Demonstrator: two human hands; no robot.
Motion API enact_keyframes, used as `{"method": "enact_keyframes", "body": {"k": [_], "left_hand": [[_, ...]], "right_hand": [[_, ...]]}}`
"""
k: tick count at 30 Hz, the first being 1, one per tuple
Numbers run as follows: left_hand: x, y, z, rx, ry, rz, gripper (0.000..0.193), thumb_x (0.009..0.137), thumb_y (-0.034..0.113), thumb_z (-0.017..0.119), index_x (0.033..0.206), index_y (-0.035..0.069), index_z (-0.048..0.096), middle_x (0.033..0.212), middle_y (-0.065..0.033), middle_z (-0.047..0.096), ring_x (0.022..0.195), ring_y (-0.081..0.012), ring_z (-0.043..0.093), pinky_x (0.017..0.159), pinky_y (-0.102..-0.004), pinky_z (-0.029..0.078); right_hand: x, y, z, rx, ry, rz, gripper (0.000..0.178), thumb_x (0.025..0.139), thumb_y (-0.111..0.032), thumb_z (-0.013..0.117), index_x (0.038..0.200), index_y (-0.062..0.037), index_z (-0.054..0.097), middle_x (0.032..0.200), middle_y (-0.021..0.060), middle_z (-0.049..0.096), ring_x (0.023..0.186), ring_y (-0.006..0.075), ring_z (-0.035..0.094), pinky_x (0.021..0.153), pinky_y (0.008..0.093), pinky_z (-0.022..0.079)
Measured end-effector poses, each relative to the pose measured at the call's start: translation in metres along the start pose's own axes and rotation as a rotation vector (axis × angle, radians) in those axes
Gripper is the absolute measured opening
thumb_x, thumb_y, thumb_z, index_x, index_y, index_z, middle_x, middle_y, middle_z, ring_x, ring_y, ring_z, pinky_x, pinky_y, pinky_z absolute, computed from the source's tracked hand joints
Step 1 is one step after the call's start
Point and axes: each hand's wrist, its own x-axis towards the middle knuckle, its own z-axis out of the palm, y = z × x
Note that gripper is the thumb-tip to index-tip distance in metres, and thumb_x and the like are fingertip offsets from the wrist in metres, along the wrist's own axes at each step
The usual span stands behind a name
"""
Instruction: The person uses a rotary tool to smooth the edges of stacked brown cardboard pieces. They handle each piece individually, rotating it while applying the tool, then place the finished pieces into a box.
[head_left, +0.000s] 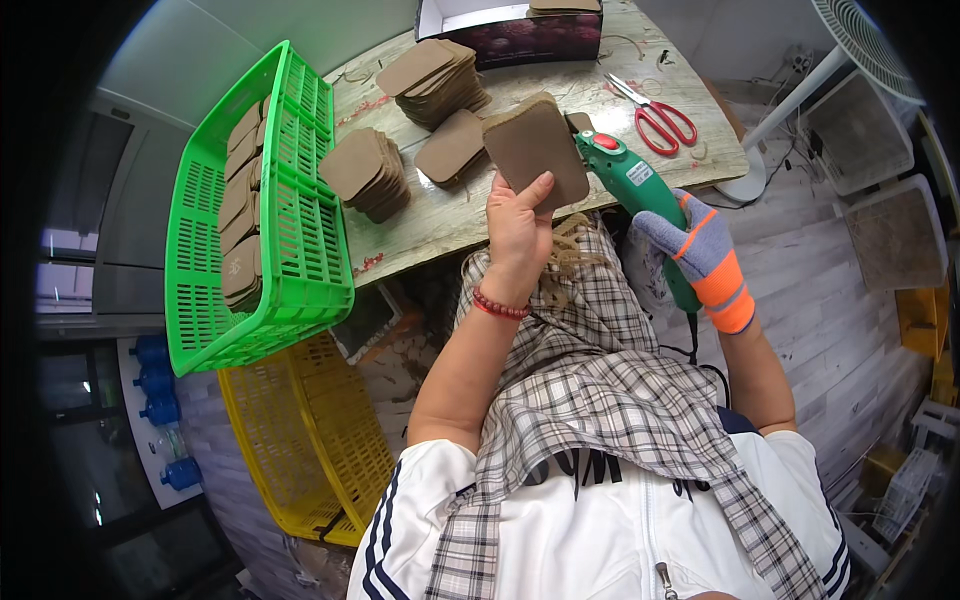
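My left hand (520,228), bare and wearing a red bead bracelet, pinches a brown rounded-corner pad (537,148) at its lower edge, thumb on the face. In a grey and orange work glove, my right hand (700,255) wraps round a green corded power tool (632,178) with a red button. The tool's head is at the pad's right edge; whether it touches cannot be made out. Just left of the held pad, another brown pad (450,148) lies on the table. Two stacks of such pads stand beyond it, a taller stack (435,85) and a shorter stack (368,175).
Red-handled scissors (660,120) lie on the worn wooden table (560,75) at the right. A dark box (535,40) stands at the back. The green crate (305,200) at the left holds several pads, with a yellow crate (310,430) below. A white fan (790,100) is far right.
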Motion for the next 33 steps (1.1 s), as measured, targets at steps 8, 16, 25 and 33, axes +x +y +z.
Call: {"method": "enact_keyframes", "body": {"k": [8,16,25,33], "left_hand": [[-0.009,0.010,-0.008,0.172,-0.078,-0.047,0.032,0.083,-0.010,0.055,0.112,0.002,0.054,0.108,-0.0098,0.063,0.095,-0.0187,0.063,0.084,-0.0321,0.053],[0.003,0.060,-0.027,0.585,-0.253,-0.162,0.040,0.077,-0.014,0.055,0.115,-0.003,0.055,0.104,-0.0072,0.064,0.090,-0.0127,0.062,0.080,-0.0261,0.052],[-0.003,0.065,-0.032,0.787,-0.323,-0.443,0.043,0.075,-0.012,0.058,0.117,-0.002,0.056,0.104,-0.0036,0.062,0.092,-0.0104,0.057,0.084,-0.0250,0.046],[0.002,0.079,-0.038,0.945,-0.332,-0.378,0.036,0.072,-0.011,0.063,0.105,-0.001,0.056,0.096,-0.0019,0.061,0.089,-0.0098,0.056,0.080,-0.0242,0.045]], "right_hand": [[0.000,-0.004,-0.012,-0.072,-0.029,-0.020,0.037,0.081,-0.022,0.070,0.106,0.0021,0.058,0.074,-0.0012,0.058,0.061,0.0036,0.049,0.055,0.0200,0.041],[-0.009,-0.008,-0.041,-0.156,-0.192,0.081,0.042,0.075,-0.030,0.076,0.101,-0.0001,0.062,0.069,0.0003,0.058,0.058,0.0043,0.050,0.053,0.0205,0.042],[-0.010,-0.001,-0.029,-0.221,-0.221,-0.007,0.041,0.075,-0.031,0.076,0.100,-0.0007,0.062,0.067,0.0003,0.058,0.057,0.0032,0.051,0.050,0.0205,0.041],[-0.003,-0.003,-0.022,-0.178,-0.250,0.089,0.041,0.076,-0.030,0.075,0.101,0.0001,0.062,0.069,0.0002,0.059,0.059,0.0034,0.051,0.051,0.0197,0.041]]}}
